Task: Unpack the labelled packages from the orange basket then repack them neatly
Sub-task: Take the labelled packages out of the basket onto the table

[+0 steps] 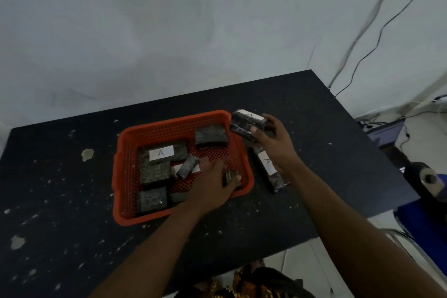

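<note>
The orange basket [169,127] stands on the black table and holds several dark wrapped packages, one showing a white label marked A [161,153]. My left hand [212,184] reaches into the basket's right near corner and closes on a small dark package [229,178]. My right hand [275,143] holds a dark labelled package [246,122] in the air just right of the basket's far right corner. Another labelled package [272,169] lies on the table right of the basket, partly under my right wrist.
The black table [72,189] is speckled with pale chips. Its right edge drops off near a blue object [420,222] and a dark round device [425,176]. Cables [377,38] hang along the white wall at the right.
</note>
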The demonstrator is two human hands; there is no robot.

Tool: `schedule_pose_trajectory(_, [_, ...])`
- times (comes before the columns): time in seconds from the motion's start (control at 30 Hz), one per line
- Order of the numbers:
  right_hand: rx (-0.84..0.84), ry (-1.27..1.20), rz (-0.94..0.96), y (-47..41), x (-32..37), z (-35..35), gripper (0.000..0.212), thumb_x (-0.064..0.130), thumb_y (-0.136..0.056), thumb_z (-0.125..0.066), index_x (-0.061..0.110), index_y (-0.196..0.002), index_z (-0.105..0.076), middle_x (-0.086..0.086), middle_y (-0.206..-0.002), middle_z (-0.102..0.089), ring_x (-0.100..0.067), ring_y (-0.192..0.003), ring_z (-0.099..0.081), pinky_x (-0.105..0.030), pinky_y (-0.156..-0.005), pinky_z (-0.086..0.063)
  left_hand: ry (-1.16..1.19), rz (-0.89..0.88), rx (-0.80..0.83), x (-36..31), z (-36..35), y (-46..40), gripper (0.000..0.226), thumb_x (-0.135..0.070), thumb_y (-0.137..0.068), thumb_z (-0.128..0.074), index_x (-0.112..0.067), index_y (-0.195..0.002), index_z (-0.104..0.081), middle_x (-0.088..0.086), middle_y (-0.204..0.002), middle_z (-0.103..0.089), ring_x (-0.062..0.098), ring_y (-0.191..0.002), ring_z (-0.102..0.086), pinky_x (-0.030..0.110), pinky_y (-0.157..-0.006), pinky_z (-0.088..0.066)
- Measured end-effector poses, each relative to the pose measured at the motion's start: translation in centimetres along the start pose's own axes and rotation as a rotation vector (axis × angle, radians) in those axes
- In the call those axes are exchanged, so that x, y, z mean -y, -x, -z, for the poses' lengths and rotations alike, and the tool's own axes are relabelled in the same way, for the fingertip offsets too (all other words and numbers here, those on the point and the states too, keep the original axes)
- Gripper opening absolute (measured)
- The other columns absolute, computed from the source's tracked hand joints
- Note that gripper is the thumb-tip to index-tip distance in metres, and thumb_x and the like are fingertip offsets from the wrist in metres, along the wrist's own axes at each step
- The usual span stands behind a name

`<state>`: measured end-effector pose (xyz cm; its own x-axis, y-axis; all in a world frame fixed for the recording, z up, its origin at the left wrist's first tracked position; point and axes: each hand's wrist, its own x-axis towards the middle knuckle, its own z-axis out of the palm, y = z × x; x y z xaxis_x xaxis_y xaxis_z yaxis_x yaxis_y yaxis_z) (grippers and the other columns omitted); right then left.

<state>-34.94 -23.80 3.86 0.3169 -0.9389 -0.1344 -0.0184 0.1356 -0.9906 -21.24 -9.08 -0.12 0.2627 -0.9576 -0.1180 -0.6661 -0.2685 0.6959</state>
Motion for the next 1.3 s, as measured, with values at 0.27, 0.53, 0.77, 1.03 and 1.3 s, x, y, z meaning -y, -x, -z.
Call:
schedule_pose_trajectory(0.27, [-0.272,0.352,-0.122,-1.2,-3.1,7.4,0.052,0.019,-0.074,-0.075,0.026,-0.117,-0.046,0.007,-0.109,-0.06,-0.011,-0.096,-0.062,-0.031,-0.083,-0.052,0.037,0.084,-0.001,-3.0,-4.0,-3.4,0.088,-0.054,-0.095,-0.049,-0.018,-0.157,0.002,0.004,-0.165,-0.003,0.018,-0.149,-0.009,0.024,-0.11,-0.007])
schedule_pose_trajectory(0.53, [-0.268,0.528,-0.238,-2.2,-7.3,10.7,0.058,0.008,-0.074,-0.077,0.015,-0.124,-0.048,-0.006,-0.116,-0.063,-0.021,-0.101,-0.06,-0.036,-0.087,-0.051,0.058,0.146,-0.047,-2.7,-4.9,-4.7,0.069,-0.036,-0.1,-0.048,-0.009,-0.156,-0.018,0.012,-0.157,-0.03,0.026,-0.143,-0.03,0.038,-0.116,-0.026])
schedule_pose_trajectory(0.77, [-0.251,0.532,-0.278,-3.0,-7.6,10.6,0.066,0.008,-0.073,-0.076,0.016,-0.13,-0.043,-0.01,-0.124,-0.058,-0.026,-0.109,-0.059,-0.045,-0.092,-0.052,0.057,0.151,-0.078,-2.3,-4.8,-4.8,0.069,-0.04,-0.098,-0.051,-0.01,-0.154,-0.024,0.011,-0.155,-0.033,0.024,-0.141,-0.032,0.041,-0.115,-0.029])
schedule_pose_trajectory(1.03, [-0.278,0.7,0.043,-2.8,-4.3,5.4,0.063,0.034,-0.076,-0.07,0.026,-0.132,-0.042,-0.006,-0.14,-0.035,-0.026,-0.133,-0.025,-0.048,-0.109,-0.024,0.099,0.124,-0.084,-1.1,-3.5,-4.7,0.061,-0.049,-0.098,-0.048,-0.017,-0.149,-0.037,0.005,-0.148,-0.045,0.018,-0.133,-0.041,0.026,-0.104,-0.028])
schedule_pose_trajectory(1.3, [0.073,0.676,0.112,-2.6,-3.2,-3.8,0.036,0.033,-0.094,-0.054,0.015,-0.125,-0.054,-0.004,-0.124,-0.054,-0.018,-0.117,-0.047,-0.032,-0.097,-0.039,-0.07,0.024,-0.237,1.5,1.4,-6.6,0.026,-0.026,-0.098,-0.055,-0.012,-0.119,-0.063,0.009,-0.118,-0.063,0.024,-0.109,-0.057,0.042,-0.095,-0.046])
